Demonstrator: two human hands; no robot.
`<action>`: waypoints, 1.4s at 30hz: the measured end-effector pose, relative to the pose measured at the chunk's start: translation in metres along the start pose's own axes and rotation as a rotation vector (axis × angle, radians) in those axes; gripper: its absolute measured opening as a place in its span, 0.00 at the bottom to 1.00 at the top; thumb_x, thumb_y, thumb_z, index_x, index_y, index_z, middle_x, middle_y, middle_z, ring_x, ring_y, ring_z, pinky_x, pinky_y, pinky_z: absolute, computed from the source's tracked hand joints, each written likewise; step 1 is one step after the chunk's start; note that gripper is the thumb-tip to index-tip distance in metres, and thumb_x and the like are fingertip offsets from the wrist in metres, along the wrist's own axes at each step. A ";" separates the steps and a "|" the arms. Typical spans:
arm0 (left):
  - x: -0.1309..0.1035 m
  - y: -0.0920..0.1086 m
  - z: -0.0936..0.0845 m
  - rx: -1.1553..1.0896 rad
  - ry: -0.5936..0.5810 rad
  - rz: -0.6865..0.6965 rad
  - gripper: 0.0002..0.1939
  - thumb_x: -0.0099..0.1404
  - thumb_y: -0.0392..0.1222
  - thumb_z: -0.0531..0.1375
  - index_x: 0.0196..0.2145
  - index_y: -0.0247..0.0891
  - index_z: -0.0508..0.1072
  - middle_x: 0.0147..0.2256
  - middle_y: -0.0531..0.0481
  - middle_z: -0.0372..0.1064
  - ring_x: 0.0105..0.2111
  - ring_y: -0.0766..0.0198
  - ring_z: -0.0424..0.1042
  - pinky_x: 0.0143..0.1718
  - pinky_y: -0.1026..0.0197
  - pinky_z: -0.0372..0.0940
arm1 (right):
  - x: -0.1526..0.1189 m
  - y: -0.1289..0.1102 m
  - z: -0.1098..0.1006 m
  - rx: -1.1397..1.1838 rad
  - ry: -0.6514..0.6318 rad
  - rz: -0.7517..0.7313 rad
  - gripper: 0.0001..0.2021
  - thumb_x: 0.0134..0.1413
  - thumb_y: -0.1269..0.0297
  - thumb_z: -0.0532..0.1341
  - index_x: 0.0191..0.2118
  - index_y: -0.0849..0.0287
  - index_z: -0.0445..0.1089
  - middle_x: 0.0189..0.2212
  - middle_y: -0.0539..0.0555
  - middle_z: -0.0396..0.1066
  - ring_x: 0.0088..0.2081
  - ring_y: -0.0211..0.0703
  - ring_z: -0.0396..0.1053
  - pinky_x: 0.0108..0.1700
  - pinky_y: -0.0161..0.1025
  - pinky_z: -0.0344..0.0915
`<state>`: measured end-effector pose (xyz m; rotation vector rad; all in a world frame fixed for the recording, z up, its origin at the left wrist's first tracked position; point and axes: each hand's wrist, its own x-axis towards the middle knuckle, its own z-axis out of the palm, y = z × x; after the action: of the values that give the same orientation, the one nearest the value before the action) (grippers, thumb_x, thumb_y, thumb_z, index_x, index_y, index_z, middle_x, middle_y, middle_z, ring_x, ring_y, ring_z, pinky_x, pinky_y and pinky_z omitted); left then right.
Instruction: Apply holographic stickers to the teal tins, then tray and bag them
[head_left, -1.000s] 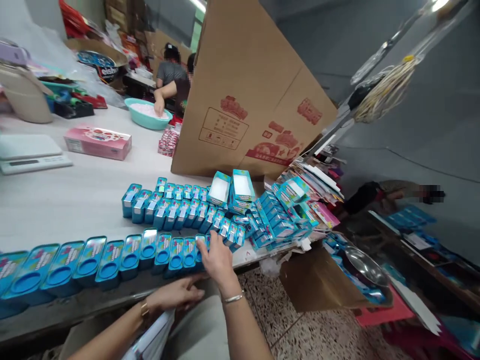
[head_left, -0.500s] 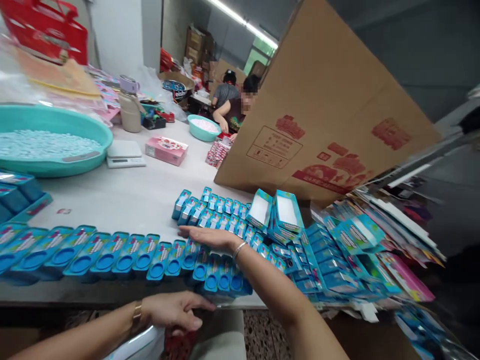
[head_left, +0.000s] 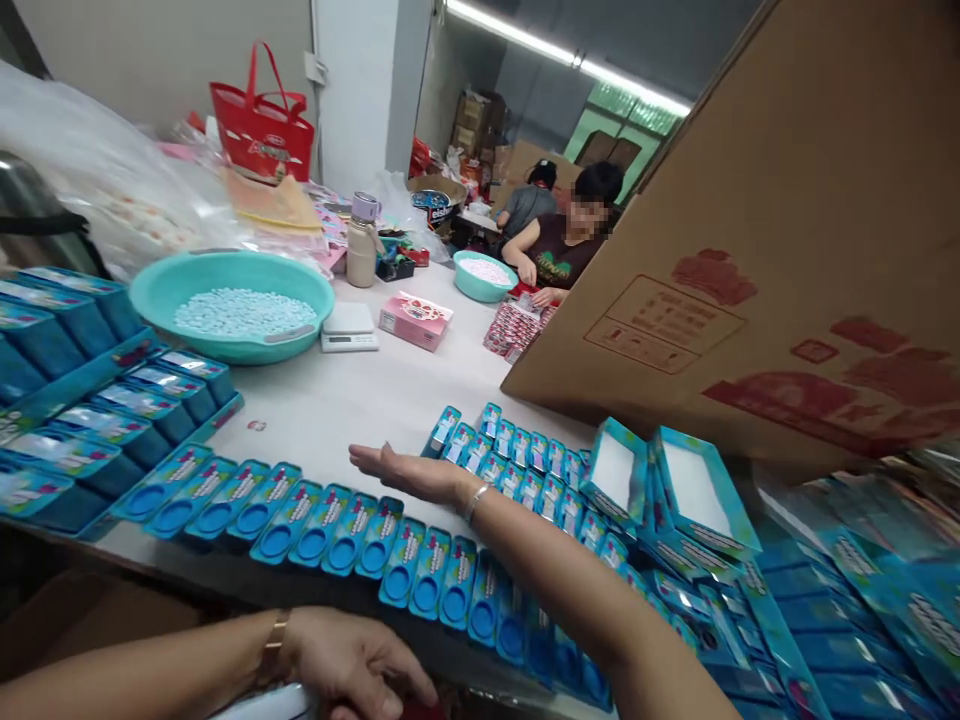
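Observation:
My right hand [head_left: 412, 475] is stretched out flat, fingers together and straight, along the far side of a row of small blue tins [head_left: 349, 535]. Nothing is held in it, and whether its edge touches the tins I cannot tell. Each tin in the row lies with a round recess toward me. Below the table's front edge is my left hand [head_left: 360, 665], thumb and forefinger apart, the other fingers loosely bent; it appears to hold nothing. My right forearm covers part of the row's right end. Beyond it stand more small blue tins [head_left: 517, 445] in a close group.
Boxes of blue tins [head_left: 112, 420] stand at left. Behind are a turquoise basin [head_left: 161, 285] of pale tablets, a scale [head_left: 349, 330], a pink box [head_left: 416, 320] and a bottle [head_left: 362, 250]. Blue trays [head_left: 694, 490] and a large carton [head_left: 675, 300] fill the right. Another person [head_left: 559, 240] sits across.
The view has turned left, so the table's things appear farther right. My right hand has moved left along the row of tins. My left hand sits slightly lower in view.

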<state>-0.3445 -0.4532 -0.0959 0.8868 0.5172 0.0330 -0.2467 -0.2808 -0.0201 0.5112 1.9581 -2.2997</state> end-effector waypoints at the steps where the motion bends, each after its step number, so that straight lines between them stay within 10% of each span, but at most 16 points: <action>1: -0.022 -0.003 -0.002 -0.002 0.059 -0.003 0.42 0.48 0.64 0.71 0.58 0.45 0.73 0.19 0.57 0.59 0.15 0.68 0.57 0.14 0.68 0.50 | 0.016 -0.002 0.003 -0.001 -0.036 -0.008 0.42 0.60 0.29 0.41 0.72 0.48 0.45 0.72 0.55 0.41 0.73 0.45 0.39 0.71 0.50 0.35; 7: -0.115 -0.019 -0.023 -0.055 0.317 0.036 0.39 0.53 0.63 0.68 0.59 0.44 0.72 0.15 0.60 0.56 0.15 0.68 0.52 0.17 0.66 0.48 | 0.052 -0.009 0.012 -0.079 -0.246 -0.027 0.46 0.53 0.28 0.54 0.71 0.48 0.47 0.73 0.52 0.37 0.73 0.46 0.36 0.71 0.45 0.34; 17: -0.124 -0.018 -0.030 -0.020 0.305 -0.044 0.46 0.44 0.66 0.71 0.56 0.40 0.74 0.15 0.60 0.55 0.14 0.68 0.52 0.14 0.67 0.48 | 0.130 -0.028 0.036 -0.120 -0.250 -0.001 0.47 0.52 0.24 0.47 0.69 0.49 0.53 0.72 0.52 0.44 0.72 0.49 0.42 0.71 0.49 0.39; 20: -0.132 -0.004 -0.001 0.057 0.398 -0.031 0.39 0.50 0.70 0.66 0.52 0.41 0.78 0.17 0.59 0.56 0.16 0.69 0.52 0.17 0.67 0.47 | 0.087 -0.055 0.025 -0.121 -0.057 -0.077 0.49 0.52 0.25 0.48 0.70 0.55 0.51 0.71 0.61 0.46 0.70 0.54 0.48 0.69 0.55 0.44; 25: -0.143 0.034 0.061 0.348 0.610 0.091 0.21 0.64 0.63 0.59 0.45 0.50 0.81 0.41 0.49 0.75 0.41 0.54 0.70 0.41 0.61 0.64 | -0.068 -0.074 0.045 0.043 0.046 -0.306 0.36 0.59 0.43 0.62 0.67 0.55 0.56 0.64 0.60 0.62 0.63 0.49 0.63 0.66 0.50 0.53; 30: -0.116 0.068 0.094 0.178 0.578 0.400 0.22 0.62 0.63 0.60 0.36 0.42 0.81 0.17 0.56 0.60 0.16 0.70 0.54 0.19 0.67 0.51 | -0.171 0.000 0.142 0.140 0.280 -0.213 0.40 0.48 0.41 0.69 0.64 0.49 0.62 0.62 0.59 0.66 0.64 0.53 0.62 0.64 0.53 0.55; 35: -0.061 0.113 0.120 0.021 0.510 0.765 0.16 0.68 0.54 0.57 0.38 0.39 0.77 0.13 0.63 0.43 0.14 0.74 0.38 0.17 0.69 0.43 | -0.218 0.085 0.210 0.317 0.837 -0.340 0.37 0.45 0.37 0.69 0.59 0.49 0.68 0.52 0.57 0.73 0.51 0.53 0.72 0.53 0.49 0.66; 42: 0.010 0.135 0.172 0.381 0.849 0.670 0.22 0.66 0.59 0.59 0.44 0.37 0.75 0.16 0.62 0.47 0.18 0.70 0.46 0.18 0.67 0.41 | -0.288 0.113 0.260 0.589 1.223 -0.588 0.31 0.46 0.37 0.67 0.52 0.51 0.73 0.37 0.54 0.76 0.35 0.48 0.74 0.40 0.44 0.68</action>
<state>-0.2345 -0.4908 0.0897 1.3853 1.0083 0.9825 0.0033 -0.5985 -0.0074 2.0237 1.7939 -3.4216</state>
